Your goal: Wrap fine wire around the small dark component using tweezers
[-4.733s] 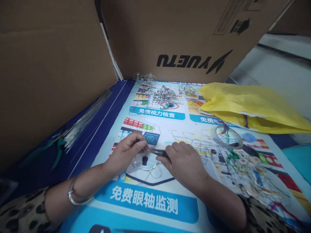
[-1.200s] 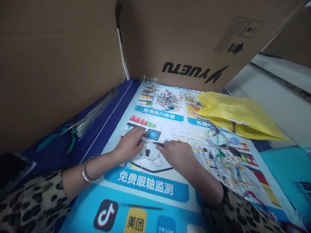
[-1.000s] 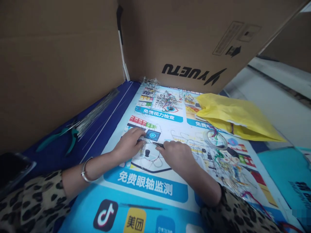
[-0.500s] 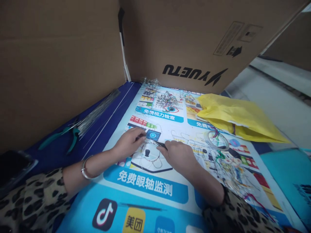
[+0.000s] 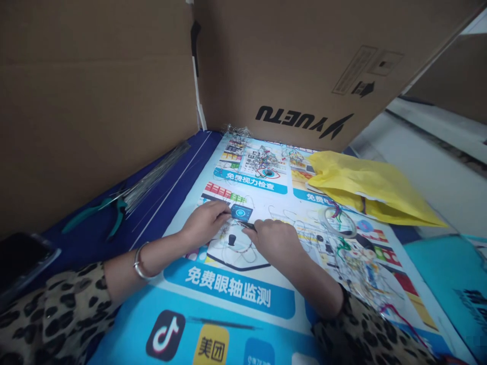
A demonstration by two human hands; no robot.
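My left hand (image 5: 207, 223) is closed in a pinch at the middle of the printed sheet. What its fingertips hold is too small to make out. Just to the right, my right hand (image 5: 276, 241) grips a slim dark pointed tool (image 5: 247, 225), perhaps tweezers, its tip close to my left fingertips. A thin wire loop (image 5: 243, 261) curves over the sheet below both hands. More fine wires (image 5: 289, 213) lie beyond my right hand.
Green-handled pliers (image 5: 114, 213) and a bundle of straight wires (image 5: 155, 175) lie left. Tangled wire (image 5: 266, 157) sits at the back, near cardboard walls (image 5: 266, 61). To the right are a yellow bag (image 5: 373, 182), a tape roll (image 5: 340, 223) and coloured threads (image 5: 344, 246).
The view has shifted slightly. Both hands stay close together in nearly the same pose, and the dark tool remains in my right hand.
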